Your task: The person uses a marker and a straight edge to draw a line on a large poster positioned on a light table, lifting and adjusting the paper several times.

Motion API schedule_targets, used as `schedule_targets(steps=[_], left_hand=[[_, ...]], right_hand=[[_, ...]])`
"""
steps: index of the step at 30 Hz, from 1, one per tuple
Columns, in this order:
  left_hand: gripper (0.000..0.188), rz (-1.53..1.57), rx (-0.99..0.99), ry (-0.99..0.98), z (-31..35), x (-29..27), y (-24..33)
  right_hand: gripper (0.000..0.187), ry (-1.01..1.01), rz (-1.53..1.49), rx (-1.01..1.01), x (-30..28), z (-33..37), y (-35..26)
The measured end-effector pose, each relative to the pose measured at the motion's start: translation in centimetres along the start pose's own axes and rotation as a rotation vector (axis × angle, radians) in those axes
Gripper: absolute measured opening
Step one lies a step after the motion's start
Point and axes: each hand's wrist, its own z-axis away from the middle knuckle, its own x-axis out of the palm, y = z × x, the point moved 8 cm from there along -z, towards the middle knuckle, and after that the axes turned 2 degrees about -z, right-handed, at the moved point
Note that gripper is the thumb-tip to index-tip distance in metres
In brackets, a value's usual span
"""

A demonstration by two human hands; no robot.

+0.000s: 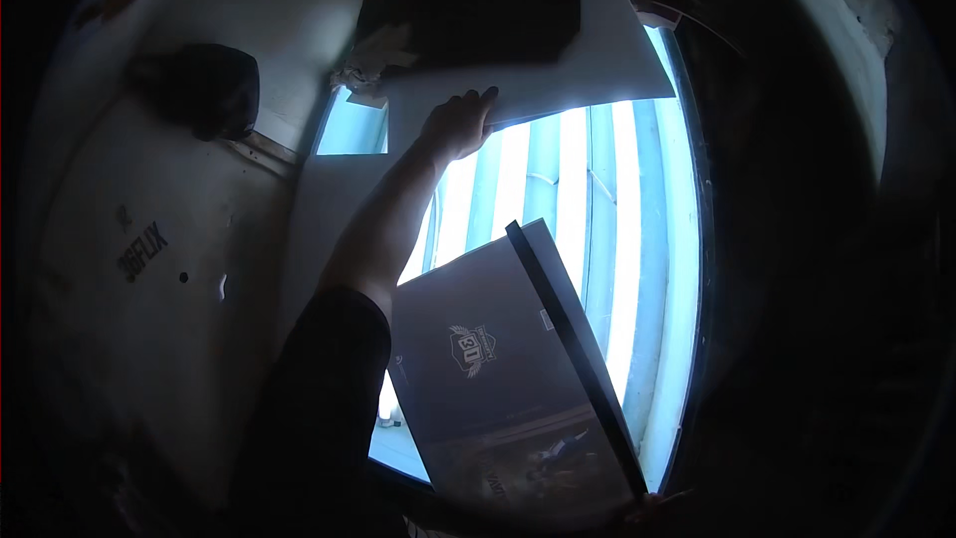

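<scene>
My left hand (pixel 463 126) reaches up from the lower left, its bare forearm ending in a dark sleeve. Its fingers are closed at the near edge of a large white sheet (pixel 607 65) that covers the far part of a lit box. A black rectangular panel (pixel 478 5) lies on that sheet. Nearer to me, a grey printed sheet (pixel 478 339) with a pale emblem and a black strip along its right side is tilted over the light. At its lower right corner a dim bit of my right hand (pixel 649 510) shows, apparently gripping it; most of it is in darkness.
Bright tubes (pixel 573 169) run lengthwise inside the box under both sheets. On the left is a pale, marked surface (pixel 179 339), with a dark rounded object (pixel 214 90) near the box's far left. Crumpled pale material (pixel 376 65) sits beside the black panel. The right side is very dark.
</scene>
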Motion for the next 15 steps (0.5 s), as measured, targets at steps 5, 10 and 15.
schedule_targets(steps=[5, 10, 15], left_hand=[[0.105, 0.475, -0.053, -0.066, -0.6, -1.8, -1.9], [0.107, 0.536, -0.905, -0.284, 5.6, 8.9, -18.2], [0.101, 0.603, -0.742, -0.402, 1.5, 15.5, -19.1]], right_hand=[[0.018, -0.013, 0.001, 0.003, -0.4, -0.8, -0.3], [0.018, -0.048, -0.064, 0.005, 0.4, -0.4, -0.2], [0.018, -0.053, -0.038, -0.013, -0.3, -1.1, -0.7]])
